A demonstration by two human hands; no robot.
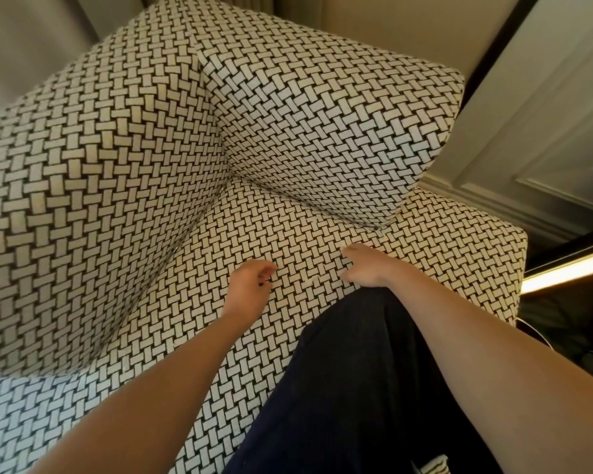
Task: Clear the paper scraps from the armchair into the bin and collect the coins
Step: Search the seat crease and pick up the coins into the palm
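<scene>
The armchair (144,186) is covered in a black-and-white woven pattern. Both my hands are low over its seat cushion (288,234). My left hand (250,285) hovers at the middle of the cushion with its fingers curled in toward the thumb, and I see nothing between them. My right hand (367,265) rests on the cushion a little to the right. Its fingers are bent under, so its palm is hidden. No paper scrap, coin or bin shows clearly against the busy pattern.
My leg in dark trousers (350,388) is against the seat front between my arms. The chair's right arm (322,131) and backrest close in the seat. A panelled wall (541,124) and a lit strip (569,271) lie to the right.
</scene>
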